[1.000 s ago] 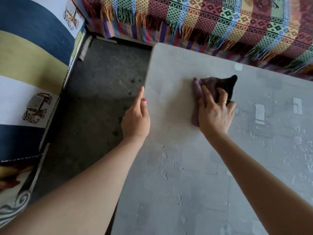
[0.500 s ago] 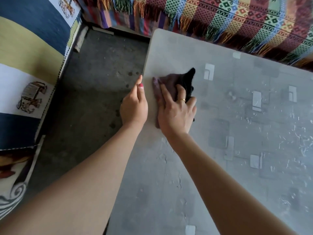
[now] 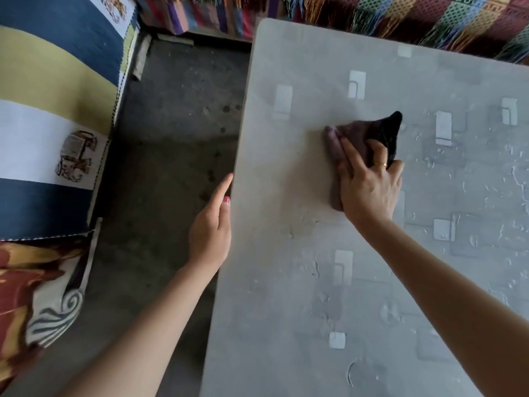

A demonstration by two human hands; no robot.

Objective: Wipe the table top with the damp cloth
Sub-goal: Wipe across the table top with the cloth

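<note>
A grey table top [image 3: 286, 282] with pale square marks and peeling flecks fills the right half of the view. A dark purple-black damp cloth [image 3: 369, 133] lies flat on its far middle part. My right hand [image 3: 369, 184] presses down on the cloth with fingers spread over it, a gold ring on one finger. The cloth's near part is hidden under the palm. My left hand [image 3: 211, 227] rests flat against the table's left edge, fingers together and pointing away, holding nothing.
A dark concrete floor [image 3: 171, 138] lies left of the table. A striped blue, yellow and white cushion [image 3: 51, 110] borders the floor on the far left. A colourful woven fringed blanket [image 3: 400, 15] runs along the table's far edge.
My right hand has slid the cloth to the right, away from the table's left edge and from my left hand. The left hand stays at the edge.
</note>
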